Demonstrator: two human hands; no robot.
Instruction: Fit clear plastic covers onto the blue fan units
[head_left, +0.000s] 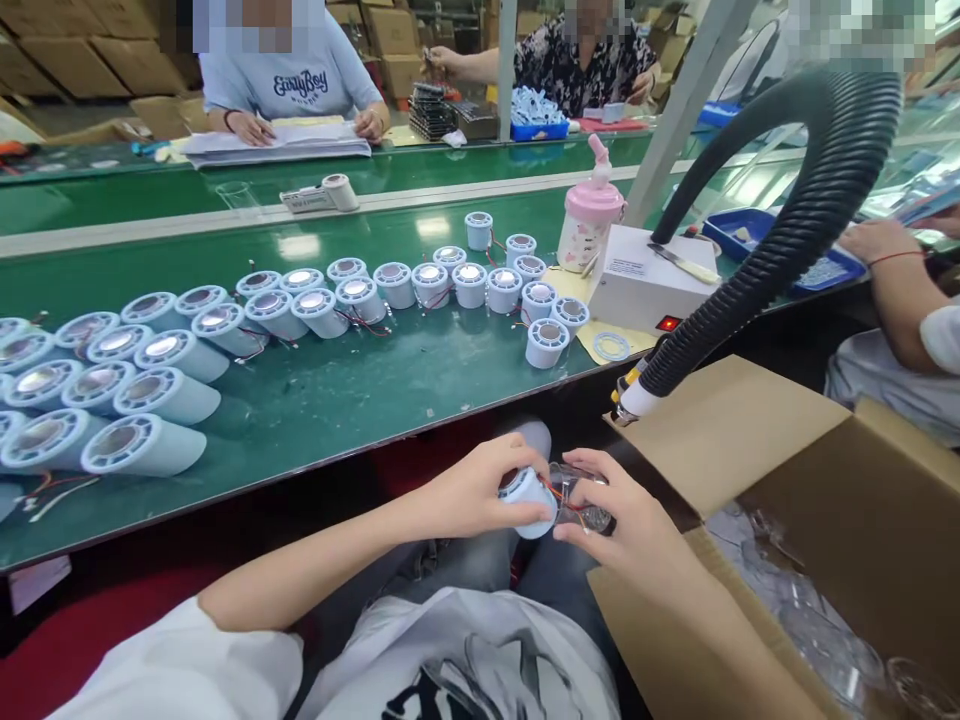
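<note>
Above the lap, my left hand (495, 490) is wrapped round a light blue cylinder (534, 508) with a ringed end. Thin red wires (559, 490) come out of its right side. My right hand (615, 505) has its fingers curled round a clear plastic cup (592, 516), which lies against the cylinder's right side, its exact contact partly hidden by the fingers. Many similar blue cylinders (470, 285) stand in rows on the green table (360, 390), several with wires trailing.
A black flexible hose (750, 290) arches from a white box (637, 275) down beside my right hand. An open carton (780, 430) with clear cups (817, 620) is at right. A pink-lidded bottle (591, 220) stands behind. People sit across and at right.
</note>
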